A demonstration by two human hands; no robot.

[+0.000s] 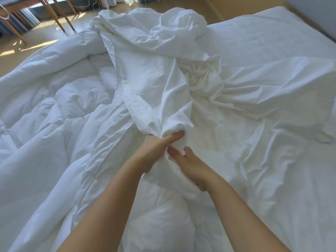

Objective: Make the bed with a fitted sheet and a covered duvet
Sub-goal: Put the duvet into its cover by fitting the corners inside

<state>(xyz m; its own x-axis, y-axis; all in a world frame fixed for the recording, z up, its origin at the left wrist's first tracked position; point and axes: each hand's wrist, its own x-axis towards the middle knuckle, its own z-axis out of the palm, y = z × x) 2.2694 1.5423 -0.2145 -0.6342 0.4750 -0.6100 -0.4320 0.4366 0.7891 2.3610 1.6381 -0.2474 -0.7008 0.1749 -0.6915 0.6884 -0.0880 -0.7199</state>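
You are clutching a bunched corner of the duvet cover [154, 84] low over the middle of the bed, your left hand [158, 150] curling round the wad and your right hand [190, 168] pinching it from the other side. You are risking a slipped corner, I judge, because the cover is trailing away twisted and tugging could be dragging the duvet [54, 106] off the left edge. You are working with one cover, one duvet, one fitted sheet [263, 30] and two hands.
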